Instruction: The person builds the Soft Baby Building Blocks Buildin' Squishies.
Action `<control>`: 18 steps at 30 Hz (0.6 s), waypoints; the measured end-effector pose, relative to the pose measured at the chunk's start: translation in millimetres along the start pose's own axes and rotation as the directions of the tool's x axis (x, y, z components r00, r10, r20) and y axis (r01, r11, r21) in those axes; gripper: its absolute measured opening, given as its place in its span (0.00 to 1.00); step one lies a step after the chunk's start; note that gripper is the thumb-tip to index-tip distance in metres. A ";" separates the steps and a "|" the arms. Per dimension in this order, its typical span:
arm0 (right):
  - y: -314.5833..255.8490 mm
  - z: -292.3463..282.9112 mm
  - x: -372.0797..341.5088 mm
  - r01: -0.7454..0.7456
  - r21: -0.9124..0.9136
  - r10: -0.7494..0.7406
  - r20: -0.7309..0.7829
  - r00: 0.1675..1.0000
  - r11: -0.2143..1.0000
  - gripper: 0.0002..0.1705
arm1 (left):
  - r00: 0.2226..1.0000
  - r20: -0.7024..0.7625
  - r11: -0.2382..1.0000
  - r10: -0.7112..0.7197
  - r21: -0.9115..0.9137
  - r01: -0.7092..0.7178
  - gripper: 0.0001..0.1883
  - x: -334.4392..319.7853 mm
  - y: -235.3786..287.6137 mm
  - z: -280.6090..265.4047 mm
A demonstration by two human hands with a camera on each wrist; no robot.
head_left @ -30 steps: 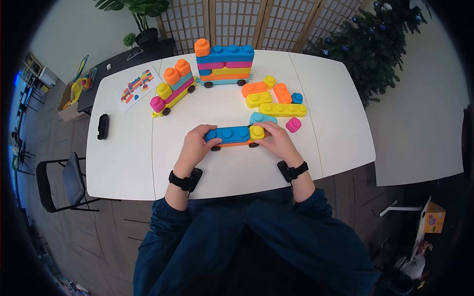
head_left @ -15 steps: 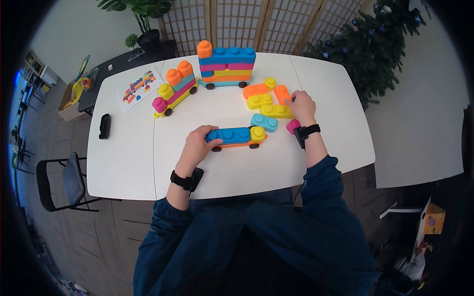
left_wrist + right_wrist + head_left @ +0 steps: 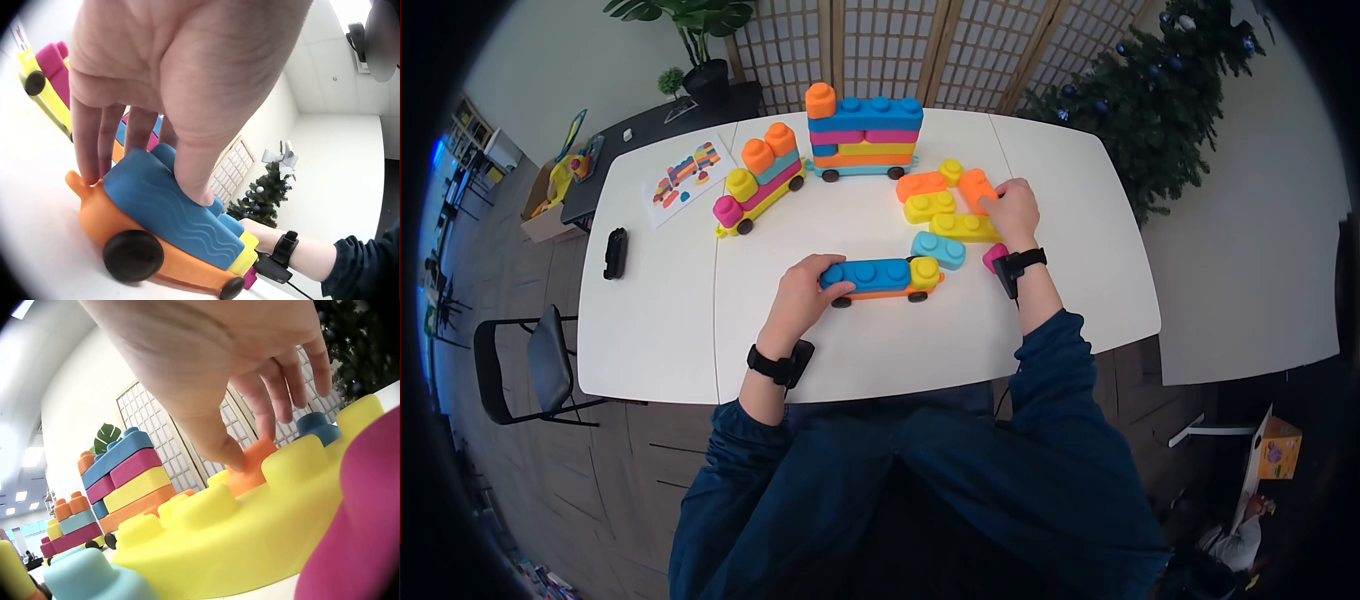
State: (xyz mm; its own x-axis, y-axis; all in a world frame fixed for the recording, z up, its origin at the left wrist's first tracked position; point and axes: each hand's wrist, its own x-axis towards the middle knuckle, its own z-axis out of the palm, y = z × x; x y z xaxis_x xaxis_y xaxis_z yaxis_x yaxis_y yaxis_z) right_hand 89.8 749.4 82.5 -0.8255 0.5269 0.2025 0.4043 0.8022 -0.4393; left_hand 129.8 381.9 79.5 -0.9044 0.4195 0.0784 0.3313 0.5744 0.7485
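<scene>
My left hand [image 3: 802,290] grips the left end of a long blue block [image 3: 880,272], thumb on the near side and fingers on the far side. That block sits on an orange wheeled base [image 3: 100,215] with black wheels, and a yellow single-stud block [image 3: 924,270] is beside it at the right end. Over the loose blocks, my right hand [image 3: 1012,212] has its thumb and index finger at an orange block [image 3: 250,467], pinching it by its upper end. A small blue block [image 3: 317,428] shows past it in the right wrist view.
Loose yellow [image 3: 963,228], light-blue [image 3: 938,250] and magenta [image 3: 994,257] blocks lie around the right hand. Two built wagons, a tall one [image 3: 865,125] and a lower one [image 3: 765,185], stand at the back. A printed picture sheet [image 3: 688,185] and a black object [image 3: 615,253] lie left.
My right hand left the yellow block on the wagon and reached forward and right to the loose blocks, its fingers now at the orange one. The left hand keeps its grip.
</scene>
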 end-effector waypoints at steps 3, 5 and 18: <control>-10.7 -18.9 -6.9 -0.053 0.092 0.056 -0.029 0.998 0.994 0.16 | 0.992 -0.092 0.995 0.085 -0.033 -0.089 0.28 -4.3 -5.6 1.9; -20.5 -31.1 -19.2 -0.008 0.267 0.012 -0.014 1.000 0.964 0.17 | 0.995 -0.082 0.995 0.065 -0.072 -0.071 0.29 -7.9 -7.4 -0.7; -97.9 -0.8 -127.6 0.333 0.743 -0.662 0.193 0.724 0.581 0.20 | 0.999 -0.037 0.986 -0.041 -0.163 0.034 0.28 -10.2 -12.4 -5.5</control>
State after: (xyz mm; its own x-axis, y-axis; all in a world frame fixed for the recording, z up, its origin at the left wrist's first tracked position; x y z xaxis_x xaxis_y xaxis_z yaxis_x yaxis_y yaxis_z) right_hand 155.8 603.8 100.4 -0.9415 -0.2041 0.2682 -0.3325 0.4325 -0.8381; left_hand 133.5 366.5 73.0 -0.9263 0.3699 0.0720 0.2522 0.4665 0.8478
